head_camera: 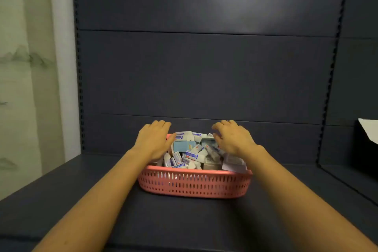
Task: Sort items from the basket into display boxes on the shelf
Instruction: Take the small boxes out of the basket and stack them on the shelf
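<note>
Plainly, left hand (153, 141) and right hand (233, 139) are loosely spread over small cartons (189, 150) heaped in a slotted pink plastic basket (194, 184).

Dark shelf (71, 200), one pink basket (194, 184)
The basket sits at the centre of the shelf board; at 3 o'clock, well apart, stands a dark box (364, 149) with a white flap.

Both arms reach forward, left hand (153, 141) and right hand (233, 139) palm-down, fingers relaxed.

Packets (191, 156) in basket (194, 184) on shelf (81, 200)
</note>
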Tool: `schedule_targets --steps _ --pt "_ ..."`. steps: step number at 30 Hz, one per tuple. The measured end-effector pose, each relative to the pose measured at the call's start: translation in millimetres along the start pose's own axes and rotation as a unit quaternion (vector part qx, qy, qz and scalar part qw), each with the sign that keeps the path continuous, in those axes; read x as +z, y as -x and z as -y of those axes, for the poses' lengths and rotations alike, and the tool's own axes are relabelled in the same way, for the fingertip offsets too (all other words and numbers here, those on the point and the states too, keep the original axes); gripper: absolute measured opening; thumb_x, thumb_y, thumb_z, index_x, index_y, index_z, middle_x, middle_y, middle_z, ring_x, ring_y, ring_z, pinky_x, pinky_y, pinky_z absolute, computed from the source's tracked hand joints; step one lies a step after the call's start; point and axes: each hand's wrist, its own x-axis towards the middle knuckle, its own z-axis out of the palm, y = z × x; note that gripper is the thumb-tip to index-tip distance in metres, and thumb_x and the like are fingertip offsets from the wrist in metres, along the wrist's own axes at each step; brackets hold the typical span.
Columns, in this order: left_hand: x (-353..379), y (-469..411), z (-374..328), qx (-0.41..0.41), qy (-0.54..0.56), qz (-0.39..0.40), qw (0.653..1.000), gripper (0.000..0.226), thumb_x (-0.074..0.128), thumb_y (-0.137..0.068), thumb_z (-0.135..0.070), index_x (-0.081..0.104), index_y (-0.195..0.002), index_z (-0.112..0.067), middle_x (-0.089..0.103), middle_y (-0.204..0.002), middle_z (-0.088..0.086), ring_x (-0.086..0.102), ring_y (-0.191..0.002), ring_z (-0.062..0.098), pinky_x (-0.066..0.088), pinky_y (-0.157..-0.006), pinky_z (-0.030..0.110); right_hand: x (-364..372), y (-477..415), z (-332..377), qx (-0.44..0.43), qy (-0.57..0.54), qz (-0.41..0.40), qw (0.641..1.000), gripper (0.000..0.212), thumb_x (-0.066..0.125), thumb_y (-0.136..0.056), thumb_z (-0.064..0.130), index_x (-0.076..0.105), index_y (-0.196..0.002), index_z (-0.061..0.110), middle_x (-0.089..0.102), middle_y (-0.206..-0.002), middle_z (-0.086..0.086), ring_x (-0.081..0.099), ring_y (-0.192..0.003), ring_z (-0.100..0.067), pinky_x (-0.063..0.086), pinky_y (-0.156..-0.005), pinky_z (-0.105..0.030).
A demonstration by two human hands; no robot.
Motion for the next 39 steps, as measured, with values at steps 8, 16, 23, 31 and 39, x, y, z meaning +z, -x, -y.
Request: schedule_targets --steps 8,16,23,31,39 --pt "19 -18 11 -0.005 0.016 0.029 0.999 0.043 0.032 -0.098 -0.041 0.044 -0.133 -0.018 0.05 -0.136 0.001 0.047 -0.122 0.017 0.04 -0.096 0.033 14 -34 -24 0.095 -0.038 0.043 0.994 0.031 0.044 -0.092 0.016 0.063 -0.116 0.015 0.061 -0.122 -0.009 0.057 -0.107 -0.032 0.044 -0.079 -0.035" --pt "24 -32 8 0.03 0.045 0.0 0.999 0.026 0.039 -0.096 -0.036 0.056 -0.09 -0.017 0.063 -0.098 -0.002 0.053 -0.083 0.014 0.036 -0.067 0.027 26 -57 -37 0.061 -0.102 0.142 0.983 0.029 0.069 -0.079 0.034 0.063 -0.106 0.026 0.063 -0.11 0.005 0.058 -0.101 -0.018 0.049 -0.089 -0.037" --pt "18 -30 -2 0.073 0.065 0.029 0.995 0.017 0.053 -0.083 -0.034 0.062 -0.091 -0.021 0.066 -0.098 -0.006 0.06 -0.093 0.02 0.044 -0.074 0.031 28 -64 -26 -0.007 -0.049 0.074 0.996 0.019 0.062 -0.087 0.032 0.071 -0.102 0.024 0.069 -0.1 0.003 0.052 -0.08 -0.015 0.039 -0.068 -0.028" --pt "19 -41 -15 0.129 -0.001 0.076 0.989 0.036 0.061 -0.08 -0.036 0.052 -0.11 -0.019 0.056 -0.115 -0.003 0.056 -0.103 0.021 0.039 -0.075 0.032 1 -60 -34 0.015 -0.116 -0.035 0.993 0.023 0.058 -0.091 0.036 0.07 -0.102 0.02 0.068 -0.094 0.0 0.058 -0.084 -0.018 0.043 -0.07 -0.032" --pt "29 -60 -26 0.149 -0.025 0.09 0.984 0.04 0.063 -0.081 -0.041 0.051 -0.109 -0.015 0.05 -0.114 0.003 0.053 -0.103 0.023 0.037 -0.071 0.033 -9 -47 -39 0.047 -0.152 -0.088 0.983 0.024 0.057 -0.092 0.035 0.07 -0.104 0.018 0.068 -0.094 0.001 0.058 -0.085 -0.015 0.043 -0.068 -0.031"
